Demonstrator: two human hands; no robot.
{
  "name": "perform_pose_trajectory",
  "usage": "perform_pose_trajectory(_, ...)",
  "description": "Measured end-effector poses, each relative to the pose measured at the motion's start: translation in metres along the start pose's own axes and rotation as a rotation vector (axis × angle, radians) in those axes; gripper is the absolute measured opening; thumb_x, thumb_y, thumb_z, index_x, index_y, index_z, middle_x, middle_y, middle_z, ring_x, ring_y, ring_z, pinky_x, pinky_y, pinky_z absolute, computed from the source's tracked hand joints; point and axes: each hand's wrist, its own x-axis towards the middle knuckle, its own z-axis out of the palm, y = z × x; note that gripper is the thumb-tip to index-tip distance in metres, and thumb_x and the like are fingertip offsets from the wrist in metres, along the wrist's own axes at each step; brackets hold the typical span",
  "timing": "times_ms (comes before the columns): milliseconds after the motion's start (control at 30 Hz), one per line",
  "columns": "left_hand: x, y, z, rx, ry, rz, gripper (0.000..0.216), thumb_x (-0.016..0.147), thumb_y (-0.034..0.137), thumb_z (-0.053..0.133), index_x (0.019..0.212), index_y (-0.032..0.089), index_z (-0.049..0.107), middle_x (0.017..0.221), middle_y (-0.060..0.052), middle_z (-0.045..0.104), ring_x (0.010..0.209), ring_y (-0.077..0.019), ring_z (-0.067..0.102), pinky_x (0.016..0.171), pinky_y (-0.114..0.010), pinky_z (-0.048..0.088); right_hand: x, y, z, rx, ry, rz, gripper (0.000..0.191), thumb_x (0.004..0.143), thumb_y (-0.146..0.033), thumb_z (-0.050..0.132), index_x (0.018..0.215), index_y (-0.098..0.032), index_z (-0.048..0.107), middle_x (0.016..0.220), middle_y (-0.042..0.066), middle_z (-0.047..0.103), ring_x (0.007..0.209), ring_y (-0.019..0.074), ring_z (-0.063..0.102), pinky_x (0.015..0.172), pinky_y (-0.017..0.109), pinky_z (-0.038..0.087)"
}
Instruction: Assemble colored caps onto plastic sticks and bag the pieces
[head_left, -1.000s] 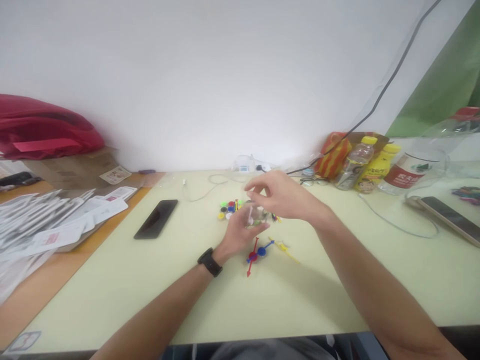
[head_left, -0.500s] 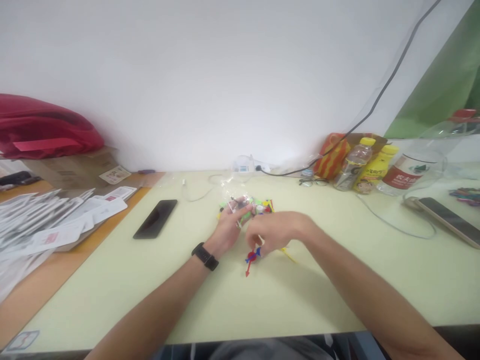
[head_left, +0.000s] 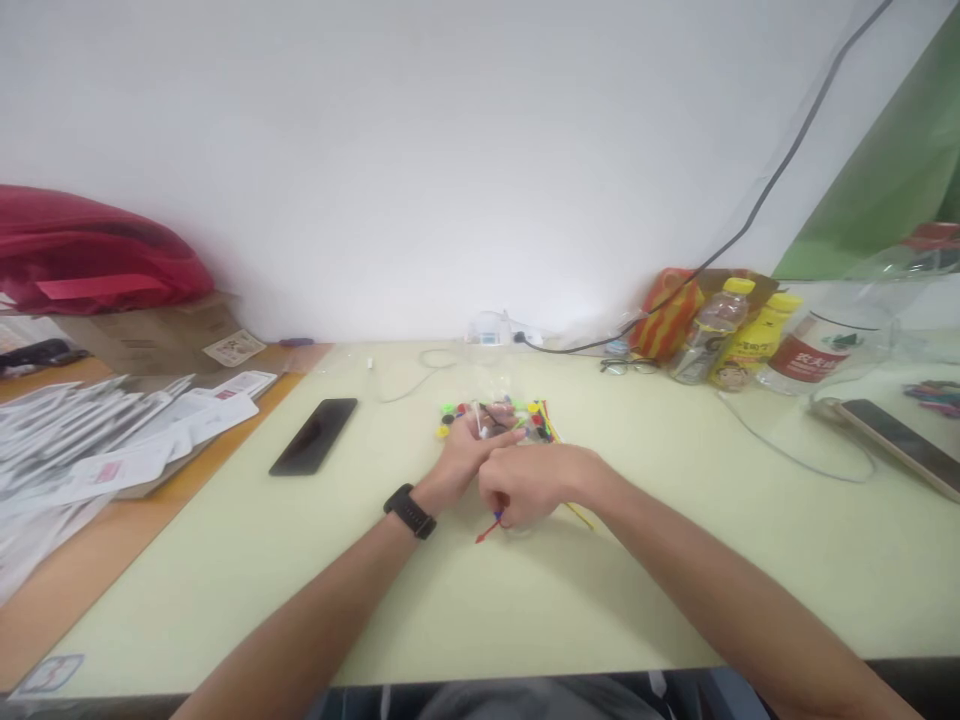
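Observation:
Clear plastic bag (head_left: 491, 388) and a spread of small coloured pieces (head_left: 448, 420) lie at the middle of the table. My left hand (head_left: 461, 455), a black watch on its wrist, is closed on the bag, thumb pointing right; its fingertips are partly hidden among the pieces. Just right of it and nearer to me, my right hand (head_left: 536, 485) is curled with its fingers pinched. From them sticks out a red arrow-shaped piece (head_left: 485, 532), its tip toward the lower left, with a bit of blue beside the fingers. A thin yellow stick (head_left: 579, 516) lies beyond the right hand.
A black phone (head_left: 313, 437) lies on the left. White packets (head_left: 120, 440) and a cardboard box (head_left: 150, 335) under a red bag (head_left: 97, 250) fill the far left. Bottles (head_left: 757, 340), glasses (head_left: 628, 366) and another phone (head_left: 900, 440) are on the right. A cable (head_left: 570, 349) runs along the wall.
My right hand has shifted slightly left and up against my left thumb. The red arrow has turned further left, and its blue part is now mostly hidden. More loose pieces show around my left hand.

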Motion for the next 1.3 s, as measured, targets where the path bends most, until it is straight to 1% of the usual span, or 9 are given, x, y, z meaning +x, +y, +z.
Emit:
perform_pose_trajectory(167,0.004,-0.007,-0.008,0.158,-0.075,0.085,0.037,0.074,0.03,0.087,0.104,0.014,0.073,0.102,-0.01,0.075,0.098,-0.0245,0.069,0.086,-0.034,0.054,-0.01,0.008,-0.009,0.126,0.049,-0.06,0.01,0.082,-0.018,0.067,0.074,-0.017,0.063,0.078,0.0,0.071,0.066,0.0136,0.059,0.054,0.026,0.035)
perform_pose_trajectory(333,0.002,-0.009,-0.009,0.234,-0.182,0.106,0.027,0.072,0.034,0.087,0.079,0.013,0.072,0.074,-0.007,0.072,0.075,-0.0241,0.07,0.067,-0.032,0.055,-0.044,0.019,-0.03,0.382,0.192,-0.193,0.002,0.087,-0.018,0.066,0.085,-0.017,0.065,0.083,0.002,0.076,0.073,0.0146,0.07,0.066,0.024,0.051)
perform_pose_trajectory(400,0.0,-0.008,-0.006,0.249,-0.192,0.111,0.029,0.071,0.035,0.089,0.078,0.013,0.072,0.075,-0.008,0.073,0.075,-0.0243,0.07,0.069,-0.033,0.056,-0.064,0.024,-0.04,0.499,0.385,-0.236,0.01,0.09,-0.027,0.068,0.091,-0.018,0.068,0.092,0.005,0.078,0.08,0.0165,0.072,0.071,0.027,0.055)
perform_pose_trajectory(533,-0.002,-0.007,0.001,0.255,-0.182,0.121,0.031,0.075,0.035,0.088,0.096,0.015,0.077,0.109,-0.013,0.076,0.099,-0.0273,0.071,0.086,-0.037,0.056,-0.098,0.033,-0.053,0.635,0.929,-0.193,0.02,0.088,-0.038,0.074,0.094,-0.019,0.071,0.091,0.006,0.077,0.081,0.0187,0.073,0.075,0.033,0.06)
perform_pose_trajectory(633,-0.004,-0.008,0.003,0.271,-0.2,0.12,0.031,0.079,0.035,0.086,0.1,0.015,0.077,0.119,-0.014,0.073,0.112,-0.0286,0.068,0.095,-0.038,0.054,-0.106,0.038,-0.055,0.646,1.126,-0.126,0.023,0.084,-0.041,0.08,0.09,-0.02,0.071,0.086,0.007,0.077,0.08,0.0212,0.073,0.075,0.037,0.062)
perform_pose_trajectory(733,-0.005,-0.011,0.003,0.282,-0.181,0.11,0.03,0.078,0.035,0.087,0.097,0.015,0.076,0.119,-0.013,0.073,0.111,-0.0279,0.068,0.094,-0.036,0.053,-0.096,0.043,-0.052,0.667,1.159,-0.063,0.025,0.082,-0.041,0.082,0.086,-0.021,0.069,0.083,0.008,0.077,0.076,0.0225,0.074,0.071,0.038,0.062)
perform_pose_trajectory(933,-0.004,-0.014,0.003,0.255,-0.157,0.075,0.041,0.075,0.036,0.089,0.106,0.014,0.074,0.117,-0.014,0.075,0.105,-0.0273,0.071,0.089,-0.036,0.056,-0.065,0.052,-0.046,0.628,1.176,-0.008,0.027,0.087,-0.044,0.075,0.087,-0.018,0.066,0.082,0.009,0.076,0.072,0.021,0.073,0.067,0.034,0.06)
perform_pose_trajectory(1100,-0.005,-0.009,0.006,0.263,-0.142,0.112,0.036,0.076,0.036,0.089,0.101,0.015,0.076,0.122,-0.015,0.073,0.11,-0.0294,0.07,0.098,-0.042,0.055,-0.059,0.05,-0.044,0.363,1.156,0.073,0.019,0.087,-0.035,0.07,0.081,-0.017,0.071,0.073,0.004,0.071,0.065,0.0155,0.062,0.06,0.028,0.047)
perform_pose_trajectory(1300,-0.006,-0.006,0.006,0.287,-0.121,0.117,0.039,0.078,0.036,0.087,0.109,0.016,0.075,0.114,-0.013,0.076,0.113,-0.0307,0.069,0.101,-0.044,0.054,-0.06,0.045,-0.043,0.115,1.01,0.235,0.019,0.085,-0.025,0.06,0.072,-0.017,0.072,0.061,0.0,0.06,0.059,0.0122,0.047,0.058,0.029,0.031)
